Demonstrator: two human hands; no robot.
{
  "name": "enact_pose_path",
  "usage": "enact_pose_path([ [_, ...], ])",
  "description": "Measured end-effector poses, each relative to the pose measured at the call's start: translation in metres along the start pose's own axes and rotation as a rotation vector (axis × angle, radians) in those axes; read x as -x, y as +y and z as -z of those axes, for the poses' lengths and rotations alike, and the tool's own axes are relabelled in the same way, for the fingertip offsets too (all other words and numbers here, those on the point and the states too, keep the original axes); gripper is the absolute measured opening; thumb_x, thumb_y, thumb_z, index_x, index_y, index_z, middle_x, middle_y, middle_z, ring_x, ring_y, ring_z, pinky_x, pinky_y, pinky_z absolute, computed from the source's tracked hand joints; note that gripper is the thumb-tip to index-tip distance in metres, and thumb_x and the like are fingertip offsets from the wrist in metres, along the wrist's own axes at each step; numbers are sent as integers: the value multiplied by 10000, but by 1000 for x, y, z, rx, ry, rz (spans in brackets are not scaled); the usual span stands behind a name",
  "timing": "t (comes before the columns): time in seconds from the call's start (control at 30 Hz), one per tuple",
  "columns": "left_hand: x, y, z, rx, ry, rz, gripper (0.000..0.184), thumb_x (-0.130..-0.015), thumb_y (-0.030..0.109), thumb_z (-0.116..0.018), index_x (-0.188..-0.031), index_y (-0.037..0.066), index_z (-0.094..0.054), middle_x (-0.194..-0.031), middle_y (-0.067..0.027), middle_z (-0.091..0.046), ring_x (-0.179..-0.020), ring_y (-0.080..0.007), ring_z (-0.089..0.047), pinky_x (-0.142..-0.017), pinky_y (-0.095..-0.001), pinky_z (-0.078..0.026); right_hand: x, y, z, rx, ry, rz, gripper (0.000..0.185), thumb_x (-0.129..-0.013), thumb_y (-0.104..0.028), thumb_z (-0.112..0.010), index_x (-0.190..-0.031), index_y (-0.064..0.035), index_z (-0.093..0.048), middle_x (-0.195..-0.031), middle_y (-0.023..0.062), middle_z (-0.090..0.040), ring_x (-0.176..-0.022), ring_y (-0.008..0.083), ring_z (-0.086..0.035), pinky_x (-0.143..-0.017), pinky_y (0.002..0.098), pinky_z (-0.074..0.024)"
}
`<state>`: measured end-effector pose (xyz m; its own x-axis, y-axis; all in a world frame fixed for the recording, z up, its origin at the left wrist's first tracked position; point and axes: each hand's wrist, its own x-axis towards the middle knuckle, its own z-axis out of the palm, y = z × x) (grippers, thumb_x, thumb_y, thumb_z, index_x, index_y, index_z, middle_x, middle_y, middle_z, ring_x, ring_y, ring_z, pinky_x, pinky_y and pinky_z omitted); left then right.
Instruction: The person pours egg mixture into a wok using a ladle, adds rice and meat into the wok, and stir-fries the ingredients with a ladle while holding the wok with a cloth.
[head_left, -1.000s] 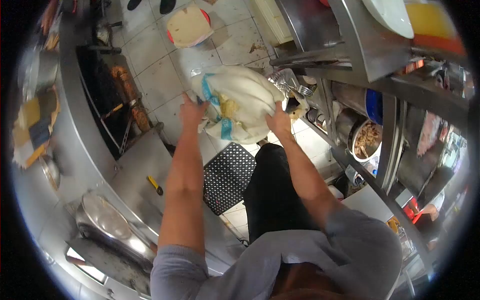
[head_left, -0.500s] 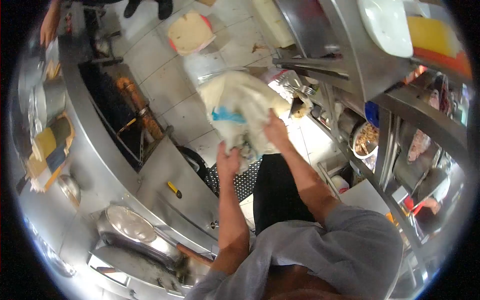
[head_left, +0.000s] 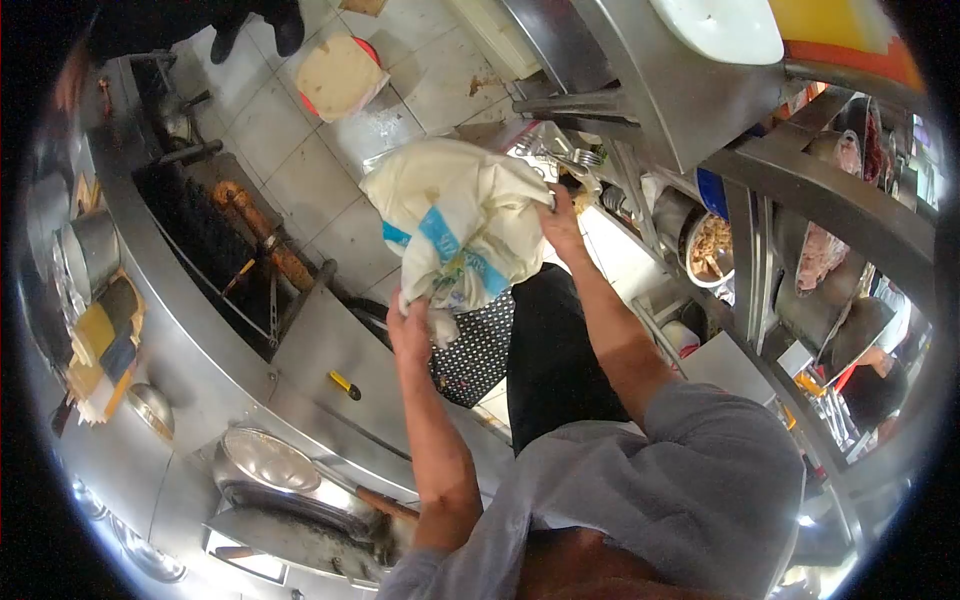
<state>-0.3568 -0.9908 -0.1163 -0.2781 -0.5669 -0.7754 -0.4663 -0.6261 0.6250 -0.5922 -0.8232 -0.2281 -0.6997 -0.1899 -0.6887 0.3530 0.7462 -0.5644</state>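
A crumpled cream-white cloth or sack (head_left: 465, 205) with blue printed patches hangs between my hands, above the floor. My left hand (head_left: 410, 328) has its fingers closed on the lower left corner. At the right edge, my right hand (head_left: 560, 218) grips the same material. Some yellowish-green bits show on its lower part. What lies under or inside it is hidden.
On the left is a metal counter (head_left: 200, 330) with a yellow-handled tool (head_left: 345, 385) and pans. A round board (head_left: 340, 78) lies on the tiled floor near another person's dark shoes (head_left: 255, 38). Metal shelving with a pot (head_left: 710, 250) stands right, forks (head_left: 575, 155) beside the cloth.
The cloth has been drawn together, then spread wider again, with its blue print now showing. My left hand has moved back toward me and taken hold of the lower corner. The view has shifted.
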Motion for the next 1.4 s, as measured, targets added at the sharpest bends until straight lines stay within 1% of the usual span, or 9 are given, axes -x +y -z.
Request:
enact_pose_path([
  [0.2, -3, 34, -5, -165, 39, -34, 354, -845, 130, -550, -1165, -21, -564, -1042, -112, -632, -908, -190, -605, -797, -309, -477, -5, 7, -30, 287, -77, -130, 565, -896, -478, -509, -1198, -1, -538, -1152, 343, -535, -1117, 442, -509, -954, 450, -414],
  [0.57, -1, 14, 12, 150, 39, 85, 392, -815, 125, -573, -1184, -9, -572, -1005, -76, -628, -886, -147, -573, -796, -292, -457, 73, -64, 7, 260, -420, 93, 549, -920, -386, -521, -1280, 29, -496, -1176, 264, -582, -1118, 319, -544, -990, 371, -391],
  [0.63, 13, 23, 4, 127, 8, 19, 395, -815, 135, -585, -1186, 2, -574, -1012, -78, -632, -877, -145, -570, -802, -290, -453, 16, 38, 1, 99, -346, 452, 503, -913, -361, -541, -1253, 9, -522, -1134, 247, -601, -1082, 314, -555, -968, 372, -400],
  [0.67, 21, 23, 5, 18, 27, 30, 381, -819, 141, -582, -1173, -2, -577, -1020, -84, -636, -884, -154, -578, -806, -294, -456, 17, -16, 29, 214, -312, -57, 455, -912, -325, -543, -1215, 14, -539, -1130, 249, -602, -1086, 344, -559, -952, 390, -407],
  [1.13, -26, -45, 10, -634, 429, -191, 723, -798, 450, -669, -1306, -16, -453, -1226, -324, -490, -1142, -440, -492, -967, -448, -407, -19, 51, 47, 670, 69, 533, 693, -821, -432, -611, -1325, 7, -427, -1156, 261, -592, -1090, 385, -565, -935, 418, -434],
  [1.17, -2, -57, 3, -570, 322, -143, 709, -800, 429, -664, -1307, -22, -456, -1269, -310, -478, -1173, -420, -484, -984, -448, -399, 4, 44, 52, 380, 82, 218, 586, -831, -395, -606, -1243, 10, -515, -1173, 265, -582, -1117, 384, -551, -941, 418, -427],
  [1.3, 153, -95, -17, -574, -102, -30, 490, -829, 282, -627, -1204, -20, -539, -1102, -257, -603, -1045, -371, -593, -908, -416, -469, 15, 98, 77, 894, -578, 148, 377, -866, -369, -561, -930, -12, -662, -821, 149, -667, -670, 349, -613, -679, 450, -479],
  [1.33, 192, -121, -16, -642, -109, -1, 420, -820, 205, -616, -1186, 7, -558, -1060, -233, -620, -998, -367, -610, -896, -409, -476, -20, 161, 76, 1341, -658, 831, 433, -920, -373, -474, -840, 3, -675, -846, 160, -669, -715, 367, -619, -698, 464, -480],
  [1.4, 257, -210, -3, -634, -175, 41, 413, -771, 162, -611, -1183, 123, -604, -1171, -264, -564, -1098, -410, -544, -919, -427, -458, 20, 143, 79, 1524, -920, 976, 506, -946, -399, -417, -849, 22, -680, -897, 223, -664, -809, 396, -627, -755, 465, -488],
])
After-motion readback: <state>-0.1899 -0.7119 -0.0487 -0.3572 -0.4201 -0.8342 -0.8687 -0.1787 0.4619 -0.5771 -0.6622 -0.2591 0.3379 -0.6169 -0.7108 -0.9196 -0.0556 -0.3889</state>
